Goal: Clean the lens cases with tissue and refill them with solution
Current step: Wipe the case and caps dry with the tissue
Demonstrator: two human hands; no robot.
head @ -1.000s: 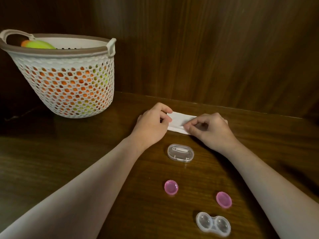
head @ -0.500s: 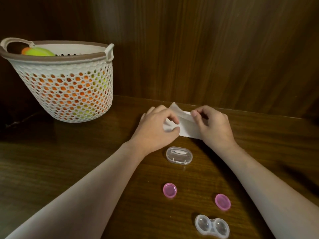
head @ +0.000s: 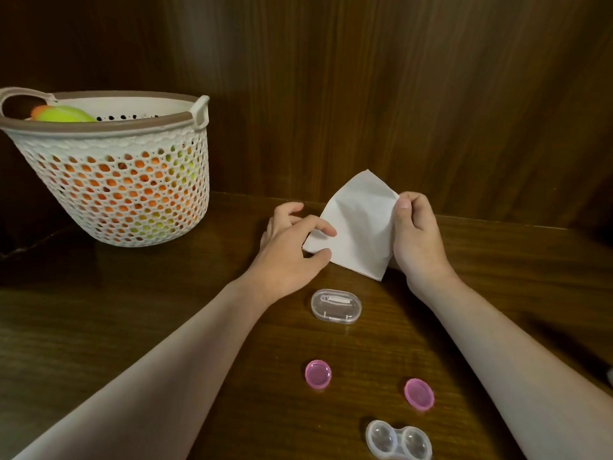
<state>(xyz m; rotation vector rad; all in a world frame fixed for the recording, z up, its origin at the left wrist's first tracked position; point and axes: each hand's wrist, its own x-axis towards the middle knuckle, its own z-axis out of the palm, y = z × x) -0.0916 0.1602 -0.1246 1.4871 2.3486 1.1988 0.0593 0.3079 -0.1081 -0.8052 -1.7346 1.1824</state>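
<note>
A white tissue [head: 356, 227] is held up off the wooden table [head: 99, 310] between both hands, partly unfolded. My right hand [head: 416, 234] grips its right edge, thumb on top. My left hand [head: 292, 247] pinches its lower left corner between thumb and forefinger. Near the front edge lies a clear twin-well lens case [head: 398, 439] without caps. Two pink caps lie loose on the table, one at centre [head: 317, 374] and one to the right [head: 419, 394]. A small clear oval box [head: 335, 306] with a white tool inside sits just below the hands.
A white perforated basket [head: 109, 180] with a brown rim stands at the back left, holding orange and yellow-green items. A dark wood panel wall [head: 398, 94] runs behind the table.
The tissue lay folded flat on the table a second ago. Both hands have lifted it and opened it out, and the right hand has risen with its edge.
</note>
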